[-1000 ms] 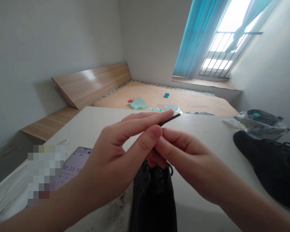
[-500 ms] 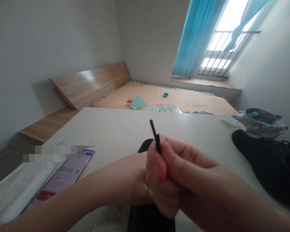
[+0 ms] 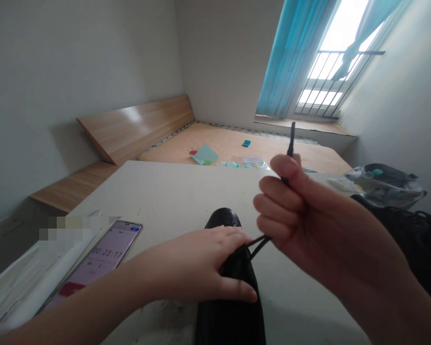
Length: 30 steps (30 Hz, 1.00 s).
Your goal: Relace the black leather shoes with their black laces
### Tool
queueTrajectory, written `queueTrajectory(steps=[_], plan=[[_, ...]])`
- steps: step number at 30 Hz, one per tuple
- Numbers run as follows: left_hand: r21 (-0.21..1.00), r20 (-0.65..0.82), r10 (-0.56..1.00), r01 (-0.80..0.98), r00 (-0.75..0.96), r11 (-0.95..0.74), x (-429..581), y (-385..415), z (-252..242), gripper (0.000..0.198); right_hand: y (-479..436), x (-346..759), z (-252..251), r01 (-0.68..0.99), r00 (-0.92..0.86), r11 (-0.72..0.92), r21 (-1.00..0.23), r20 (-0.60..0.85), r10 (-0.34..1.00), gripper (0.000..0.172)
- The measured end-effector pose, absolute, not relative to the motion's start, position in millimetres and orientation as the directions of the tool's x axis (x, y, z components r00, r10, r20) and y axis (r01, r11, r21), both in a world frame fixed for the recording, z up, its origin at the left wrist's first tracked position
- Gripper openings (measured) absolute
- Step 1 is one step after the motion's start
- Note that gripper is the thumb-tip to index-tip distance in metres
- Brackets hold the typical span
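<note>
A black shoe (image 3: pixel 230 316) lies on the white table, its toe pointing away from me. My left hand (image 3: pixel 210 266) rests across the top of it, fingers and thumb spread apart. To the right and above the shoe, my right hand (image 3: pixel 287 201) is closed round the black laces (image 3: pixel 260 242). Two strands run from the shoe to that fist, and the lace tips stick up past the thumb. The shoe's middle is partly hidden under my left hand.
A phone (image 3: pixel 106 254) showing a timer lies at the left, beside a white tray (image 3: pixel 17 282). Another black shoe (image 3: pixel 409 230) stands at the right, near a clear plastic bag (image 3: pixel 388 184). Behind the table (image 3: pixel 165 187) is a bed surface (image 3: pixel 287 148) with small items.
The hands have parted. My right hand has moved up and right with the laces, drawing them out from the shoe. My left hand has opened flat on the shoe.
</note>
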State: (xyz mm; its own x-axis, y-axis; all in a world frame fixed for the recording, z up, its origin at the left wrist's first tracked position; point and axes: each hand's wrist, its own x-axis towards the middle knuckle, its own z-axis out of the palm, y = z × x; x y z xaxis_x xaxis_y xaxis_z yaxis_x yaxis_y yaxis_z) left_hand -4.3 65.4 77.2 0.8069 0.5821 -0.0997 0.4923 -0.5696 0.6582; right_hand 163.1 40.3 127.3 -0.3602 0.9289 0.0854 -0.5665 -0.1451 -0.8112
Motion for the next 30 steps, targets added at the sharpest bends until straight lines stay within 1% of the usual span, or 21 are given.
queueTrajectory(steps=[3,5,7,8,9,11,12,14,16,18,20,22,24,26,28,30], plan=[[0.684,-0.151,0.551,0.489,0.821,-0.541,-7,67,77,0.069,62,174,126,-0.482,-0.201,-0.042,-0.875,0.064,0.977,0.029],[0.709,-0.178,0.561,0.5,0.809,-0.497,-9,67,78,0.076,70,176,124,-0.385,-0.139,0.003,-0.923,0.062,0.988,0.031],[0.742,-0.198,0.577,0.506,0.793,-0.44,-9,67,79,0.08,72,174,122,-0.357,-0.109,0.029,-0.934,0.072,0.991,0.031],[0.762,-0.19,0.593,0.498,0.783,-0.414,-9,67,80,0.077,72,173,122,-0.38,-0.106,0.032,-0.924,0.078,0.991,0.031],[0.78,-0.163,0.622,0.486,0.766,-0.394,-8,67,81,0.069,72,172,121,-0.421,-0.113,0.035,-0.906,0.091,0.989,0.03],[0.797,-0.066,0.707,0.464,0.704,-0.387,-6,65,85,0.048,69,170,120,-0.486,-0.138,0.057,-0.872,0.141,0.98,0.026],[0.794,-0.015,0.747,0.462,0.664,-0.395,-5,64,87,0.039,69,170,119,-0.488,-0.148,0.083,-0.869,0.175,0.973,0.024],[0.782,0.044,0.791,0.471,0.61,-0.407,-1,62,90,0.029,67,170,117,-0.456,-0.143,0.153,-0.877,0.243,0.959,0.022],[0.781,0.029,0.784,0.476,0.62,-0.405,2,60,91,0.023,67,170,114,-0.418,-0.12,0.218,-0.882,0.291,0.949,0.021],[0.784,-0.026,0.751,0.479,0.66,-0.394,5,57,90,0.021,67,171,112,-0.393,-0.11,0.246,-0.886,0.311,0.944,0.021],[0.786,-0.077,0.727,0.49,0.682,-0.377,8,54,87,0.026,67,170,109,-0.357,-0.107,0.261,-0.897,0.317,0.942,0.022],[0.791,-0.107,0.734,0.504,0.671,-0.345,10,53,83,0.036,66,170,108,-0.294,-0.095,0.29,-0.911,0.33,0.939,0.022],[0.803,-0.108,0.764,0.509,0.636,-0.311,12,54,81,0.044,67,170,106,-0.213,-0.076,0.332,-0.919,0.354,0.932,0.02],[0.826,-0.092,0.799,0.494,0.595,-0.273,12,57,79,0.049,72,173,105,-0.117,-0.052,0.368,-0.922,0.376,0.925,0.018],[0.871,-0.081,0.813,0.438,0.577,-0.223,12,60,78,0.051,80,177,103,-0.009,-0.013,0.39,-0.921,0.39,0.921,0.014],[0.923,-0.087,0.807,0.353,0.584,-0.155,12,63,78,0.052,89,183,100,0.104,0.077,0.417,-0.903,0.425,0.902,0.007]])
